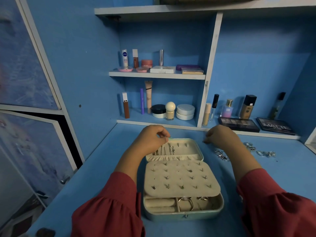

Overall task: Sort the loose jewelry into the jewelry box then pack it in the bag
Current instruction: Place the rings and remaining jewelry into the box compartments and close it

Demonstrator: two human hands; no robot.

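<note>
Your left hand (pixel 152 136) pinches a chain at the open mint-green jewelry box (pixel 183 177), your right hand (pixel 220 135) curls on the blue surface (pixel 106 165); next, hang it.

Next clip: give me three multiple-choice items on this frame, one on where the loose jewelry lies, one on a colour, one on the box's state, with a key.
1. Where is the loose jewelry?
A. On the desk, right of the jewelry box
B. On the upper shelf
C. On the floor

2. What colour are the sleeves?
A. Green
B. Red
C. White

3. The jewelry box is:
A. Shut
B. Open, lid laid back
C. Upside down

Key: 1 A, silver pieces lie on the desk beside the right hand. 2 B, both cuffs are red. 3 B, the earring panel and lid lining show; the left hand pinches at the lid's edge.
</note>
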